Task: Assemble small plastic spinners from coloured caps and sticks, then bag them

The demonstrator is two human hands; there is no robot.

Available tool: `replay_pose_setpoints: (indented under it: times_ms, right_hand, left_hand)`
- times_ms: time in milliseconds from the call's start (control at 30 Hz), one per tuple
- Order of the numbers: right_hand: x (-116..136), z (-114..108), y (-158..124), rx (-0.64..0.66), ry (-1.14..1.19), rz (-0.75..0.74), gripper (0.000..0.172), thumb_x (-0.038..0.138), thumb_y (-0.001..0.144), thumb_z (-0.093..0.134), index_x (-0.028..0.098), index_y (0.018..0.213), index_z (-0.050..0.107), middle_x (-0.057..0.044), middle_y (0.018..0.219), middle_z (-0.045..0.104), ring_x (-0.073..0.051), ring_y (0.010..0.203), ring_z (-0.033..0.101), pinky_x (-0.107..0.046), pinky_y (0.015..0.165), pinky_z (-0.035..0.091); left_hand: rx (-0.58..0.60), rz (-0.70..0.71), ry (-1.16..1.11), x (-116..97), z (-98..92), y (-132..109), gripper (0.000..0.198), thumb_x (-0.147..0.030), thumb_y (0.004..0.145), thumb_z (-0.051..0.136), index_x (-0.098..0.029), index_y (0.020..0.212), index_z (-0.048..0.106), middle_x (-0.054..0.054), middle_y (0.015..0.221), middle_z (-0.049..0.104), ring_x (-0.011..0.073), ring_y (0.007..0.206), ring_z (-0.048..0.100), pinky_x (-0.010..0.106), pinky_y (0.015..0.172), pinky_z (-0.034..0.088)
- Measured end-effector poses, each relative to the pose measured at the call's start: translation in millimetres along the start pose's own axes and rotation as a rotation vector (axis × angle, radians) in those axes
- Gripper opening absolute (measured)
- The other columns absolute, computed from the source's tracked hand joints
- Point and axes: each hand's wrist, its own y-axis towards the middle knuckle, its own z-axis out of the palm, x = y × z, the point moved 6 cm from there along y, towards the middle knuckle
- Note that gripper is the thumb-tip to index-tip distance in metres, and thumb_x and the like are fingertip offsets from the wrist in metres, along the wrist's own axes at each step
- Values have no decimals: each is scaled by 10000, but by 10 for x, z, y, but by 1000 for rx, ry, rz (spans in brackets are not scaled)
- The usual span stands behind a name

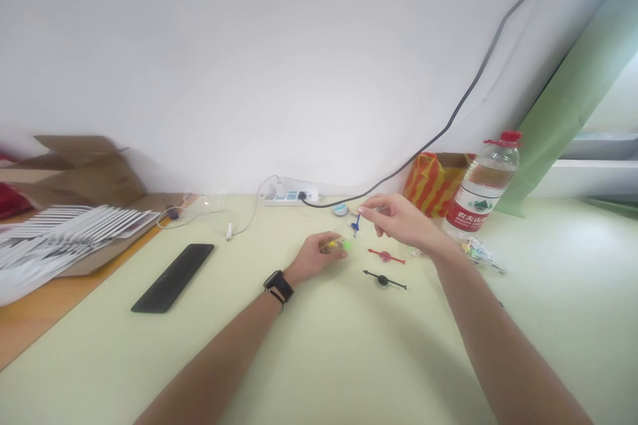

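Observation:
My right hand (399,219) pinches one end of a small blue arrow spinner (355,226) between thumb and fingers, above the table. Lower and to the left, my left hand (315,257), with a black watch on its wrist, is closed around small yellow and green plastic pieces (339,246); their exact shape is partly hidden by the fingers. A red arrow spinner (385,256) lies on the table below my right hand. Nearer to me lies a black arrow spinner (383,280), each with a round clear centre.
A water bottle (481,189), a red-and-yellow bag (431,182) and small plastic packets (481,254) stand or lie to the right. Behind are a power strip (292,194) with cables and a round tin (341,210). Leftward are a black slab (173,277), white packets (74,232) and a cardboard box (94,176).

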Motion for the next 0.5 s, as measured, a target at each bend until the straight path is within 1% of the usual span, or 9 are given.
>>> replay_pose_setpoints:
  times_ms: [33,67,100,133,200,267,367,500]
  right_hand:
    - [-13,0,-1,10,-4,15,436,578,956,543,210,1029,764,-46,786,703,-156,591,621,-264,521,449]
    - [-19,6,0,20,-7,20,434,576,957,540,209,1022,762,-41,763,698,-158,587,620,-265,523,450]
    - [-18,16,2,26,-11,13,424,566,959,541,208,1009,762,-46,811,714,-155,591,627,-268,533,460]
    - [-11,30,5,30,-21,-2,408,552,960,545,207,990,761,-55,913,732,-149,602,640,-270,549,474]
    - [2,75,9,43,-69,-35,376,520,962,551,209,959,761,-65,1127,718,-139,635,666,-272,583,499]
    - [-2,144,5,86,-134,-37,346,489,970,542,220,984,760,-67,1222,687,-133,642,672,-271,584,507]
    - [-9,251,-24,181,-221,-12,321,445,979,522,240,1088,743,-81,1211,683,-139,623,664,-268,513,479]
    - [31,293,-62,203,-317,-30,299,411,973,538,238,1111,738,-85,1181,692,-169,686,683,-280,538,481]
  left_hand:
    - [3,-6,-8,6,1,0,427,-431,766,832,-157,1085,756,91,1055,744,231,921,675,333,823,531]
    - [6,-10,-11,13,3,0,426,-428,765,834,-156,1083,755,95,1064,743,235,934,675,336,830,531]
    - [9,-10,-11,18,3,1,419,-423,767,833,-154,1079,754,98,1066,742,239,945,674,338,835,530]
    - [12,-9,-9,21,3,2,410,-418,772,829,-153,1075,752,101,1066,741,243,956,672,340,841,528]
    - [17,-5,-5,24,5,3,393,-404,786,821,-149,1076,746,108,1071,737,253,978,669,350,860,521]
    - [17,-3,2,25,6,2,383,-398,794,815,-147,1073,740,109,1059,733,256,972,669,359,866,516]
    - [-2,4,15,12,1,-3,367,-414,782,819,-148,1023,741,94,983,725,237,904,657,344,818,514]
    - [-18,23,23,-28,-1,-13,343,-430,771,819,-144,938,728,64,893,690,201,832,614,298,745,495]
